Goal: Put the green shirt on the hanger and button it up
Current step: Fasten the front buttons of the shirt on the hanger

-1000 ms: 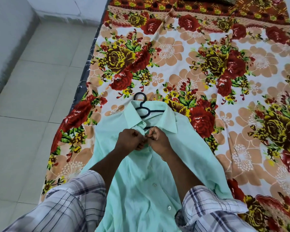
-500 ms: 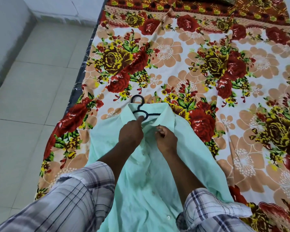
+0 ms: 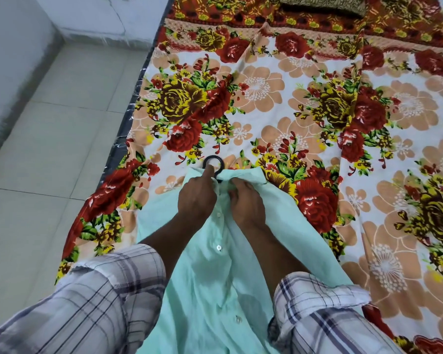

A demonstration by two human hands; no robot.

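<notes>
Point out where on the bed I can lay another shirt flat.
Bare floral sheet runs from the hanger hook up to the dark pillow, and again right of the green shirt out to the frame edge. Crowded at the collar, where the left hand and right hand meet by the hook.

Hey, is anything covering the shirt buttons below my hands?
Nothing visible does. The left hand and right hand are at the collar of the green shirt, and the buttons below them lie uncovered.
</notes>
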